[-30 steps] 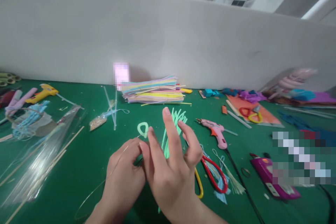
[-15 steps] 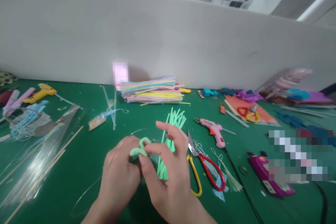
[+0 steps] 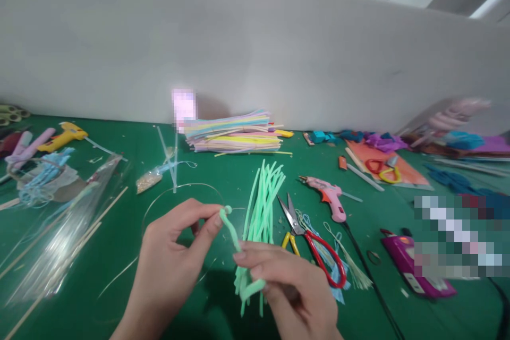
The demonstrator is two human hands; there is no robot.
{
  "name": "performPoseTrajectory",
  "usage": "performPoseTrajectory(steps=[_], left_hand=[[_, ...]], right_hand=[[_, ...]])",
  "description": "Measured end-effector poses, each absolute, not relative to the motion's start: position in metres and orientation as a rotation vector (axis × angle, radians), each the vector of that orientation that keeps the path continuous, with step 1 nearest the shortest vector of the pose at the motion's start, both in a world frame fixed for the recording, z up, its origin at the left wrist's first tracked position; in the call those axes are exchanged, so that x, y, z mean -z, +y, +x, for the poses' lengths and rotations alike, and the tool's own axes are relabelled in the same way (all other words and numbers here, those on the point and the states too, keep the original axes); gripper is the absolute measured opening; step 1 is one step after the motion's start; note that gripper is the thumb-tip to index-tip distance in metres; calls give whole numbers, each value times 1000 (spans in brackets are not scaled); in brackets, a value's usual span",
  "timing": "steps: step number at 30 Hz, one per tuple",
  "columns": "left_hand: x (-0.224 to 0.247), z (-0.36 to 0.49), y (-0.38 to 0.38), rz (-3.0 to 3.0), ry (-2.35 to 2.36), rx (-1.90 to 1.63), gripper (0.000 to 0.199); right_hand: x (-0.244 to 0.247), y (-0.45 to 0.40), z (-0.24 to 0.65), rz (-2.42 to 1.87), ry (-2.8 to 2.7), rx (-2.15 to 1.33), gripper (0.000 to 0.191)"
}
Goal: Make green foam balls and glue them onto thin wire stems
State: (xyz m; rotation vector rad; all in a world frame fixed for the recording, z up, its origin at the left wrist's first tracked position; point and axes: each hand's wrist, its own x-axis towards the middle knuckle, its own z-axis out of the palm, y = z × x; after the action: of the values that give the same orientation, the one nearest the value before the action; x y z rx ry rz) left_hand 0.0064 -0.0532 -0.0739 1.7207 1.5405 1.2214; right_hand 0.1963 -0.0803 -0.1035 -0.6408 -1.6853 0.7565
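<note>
A bent light-green pipe cleaner [image 3: 230, 230] stretches between my two hands. My left hand [image 3: 179, 244] pinches its upper end, where it curls over. Lower and to the right, my right hand [image 3: 295, 284] grips the other part, and a folded end shows below the fingers. A thin wire [image 3: 149, 210] loops around near my left hand. Under and behind the hands lies a bundle of green pipe cleaners [image 3: 263, 202]. Scissors [image 3: 295, 223] with red and yellow handles rest open just right of the bundle, partly behind my right hand.
A pink glue gun [image 3: 329, 196] with a black cord lies to the right, beyond it a purple pouch [image 3: 414, 265]. Multicoloured pipe cleaners [image 3: 235, 133] are stacked at the back. On the left are a yellow glue gun [image 3: 66, 137], clear plastic sleeves [image 3: 75, 234] and wooden sticks [image 3: 85, 234].
My hands have moved apart, the right one down and to the right. The pipe cleaner, curled between my fingers before, is now drawn out between both hands. More of the green bundle shows.
</note>
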Motion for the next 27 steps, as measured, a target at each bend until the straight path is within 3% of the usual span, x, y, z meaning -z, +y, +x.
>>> performPoseTrajectory(steps=[7,15,23,27], left_hand=[[66,13,-61,1603,1478,-1235,8],[55,15,-67,1544,1557,-1250,11],[53,6,-67,1731,1671,-1257,10],[51,9,-71,1798,1739,-1289,9]], right_hand=[[114,-82,200,-679,-1440,-828,40],[96,-79,208,-726,-1706,-488,49],[85,-81,174,-933,-1808,-162,31],[84,-75,159,-1013,-1730,-263,24]])
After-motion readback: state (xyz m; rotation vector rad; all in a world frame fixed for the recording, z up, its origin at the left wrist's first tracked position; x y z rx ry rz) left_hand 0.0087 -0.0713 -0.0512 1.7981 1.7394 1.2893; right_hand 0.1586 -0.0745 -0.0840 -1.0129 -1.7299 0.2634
